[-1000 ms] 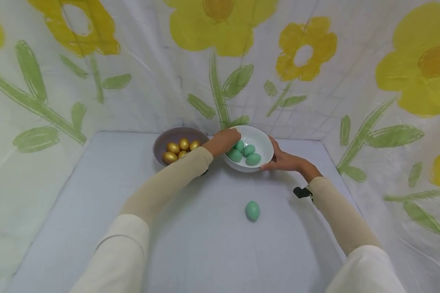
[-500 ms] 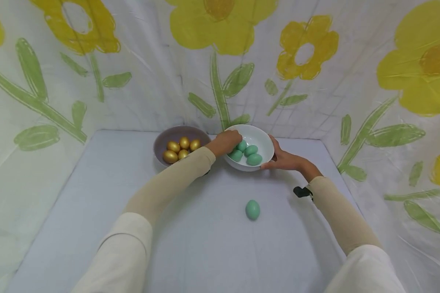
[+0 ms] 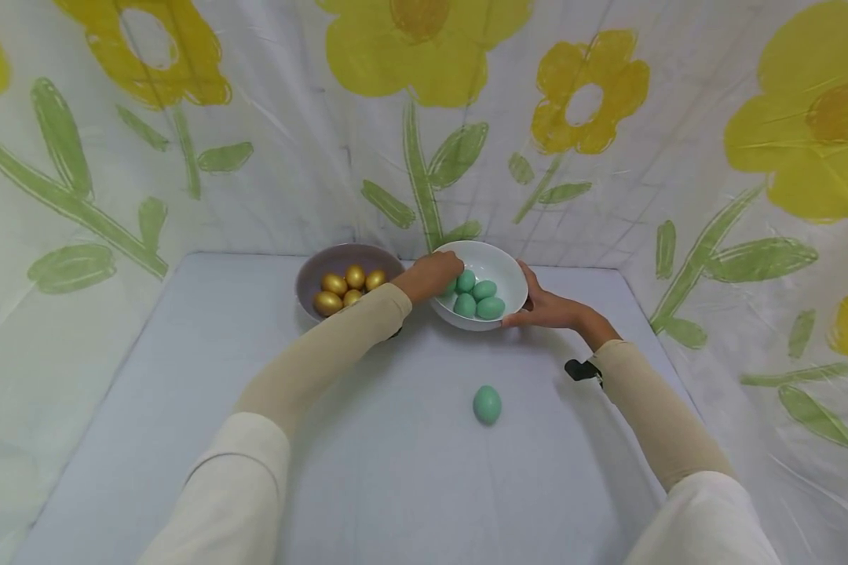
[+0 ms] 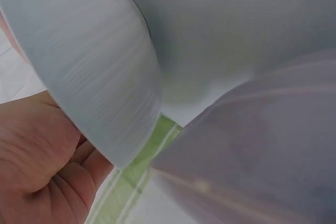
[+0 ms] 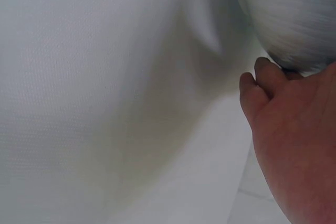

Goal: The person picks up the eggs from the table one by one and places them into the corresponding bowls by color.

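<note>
In the head view, a white bowl (image 3: 502, 274) with several green eggs (image 3: 484, 290) stands at the back of the table. My right hand (image 3: 553, 308) grips its right side, thumb at the front and fingers round the outer wall; the right wrist view shows curled fingers (image 5: 269, 80) under the bowl's side. My left hand (image 3: 434, 274) reaches over the left rim. In the left wrist view the bowl's wall (image 4: 100, 72) hides its fingertips, while the visible fingers are curled; I cannot tell whether they hold an egg.
A grey-mauve bowl (image 3: 311, 271) with several gold eggs (image 3: 329, 303) stands just left of the white one, under my left forearm. A single green egg (image 3: 487, 405) lies on the table in front. A flower-printed sheet (image 3: 275, 196) hangs close behind both bowls.
Green eggs have shifted inside the white bowl; one more now shows beside my left hand. Both hands and the bowls have stayed nearly in place.
</note>
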Demonstrator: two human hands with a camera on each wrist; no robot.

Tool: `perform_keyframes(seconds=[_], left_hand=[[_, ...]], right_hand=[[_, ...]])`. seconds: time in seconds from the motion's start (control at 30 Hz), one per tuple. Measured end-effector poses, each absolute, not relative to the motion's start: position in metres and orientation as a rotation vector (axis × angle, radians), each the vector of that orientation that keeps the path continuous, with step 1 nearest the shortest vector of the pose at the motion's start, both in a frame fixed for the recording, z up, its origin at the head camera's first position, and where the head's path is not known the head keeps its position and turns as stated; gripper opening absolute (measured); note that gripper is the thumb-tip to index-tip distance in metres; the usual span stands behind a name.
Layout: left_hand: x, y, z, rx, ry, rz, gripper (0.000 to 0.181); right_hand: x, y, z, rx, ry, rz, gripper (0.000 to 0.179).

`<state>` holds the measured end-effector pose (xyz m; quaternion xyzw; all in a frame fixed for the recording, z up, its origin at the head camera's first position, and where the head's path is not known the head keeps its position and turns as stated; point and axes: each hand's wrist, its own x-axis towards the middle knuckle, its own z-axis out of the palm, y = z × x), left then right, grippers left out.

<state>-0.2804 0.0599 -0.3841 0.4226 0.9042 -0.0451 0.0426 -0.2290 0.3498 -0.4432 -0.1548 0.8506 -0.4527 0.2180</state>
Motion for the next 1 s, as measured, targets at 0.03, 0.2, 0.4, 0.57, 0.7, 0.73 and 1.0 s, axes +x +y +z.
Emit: perform_keyframes(seconds=[0.03,0.2,0.4,0.57,0.7,0.73,1.0], left_hand=[[-0.28,0.059,-0.383,1.289,2.757,-0.12,0.022],[-0.285,0.053,-0.377,1.226,2.7,0.123,0.036],[-0.281,0.046,-0.366,1.318,2.683,0.532,0.056],[-0.252,0.04,-0.353,1.4,2.639,0.943,0.061],[-0.223,0.041,-0.345,1.448,2.559,1.255,0.061],[-0.216,0.042,-0.343,1.455,2.53,1.323,0.062],[-0.164,0.047,-0.36,1.401,2.384,1.506,0.064]], right_hand=[[-0.229,0.349,-0.443,-0.429,2.355,-1.257,0.129],[-0.229,0.347,-0.443,-0.439,2.356,-1.262,0.127],[-0.227,0.349,-0.442,-0.428,2.367,-1.235,0.126],[-0.226,0.351,-0.44,-0.415,2.38,-1.217,0.125],[-0.226,0.352,-0.439,-0.425,2.389,-1.2,0.122],[-0.226,0.352,-0.439,-0.429,2.386,-1.2,0.121],[-0.229,0.351,-0.439,-0.516,2.362,-1.215,0.12]])
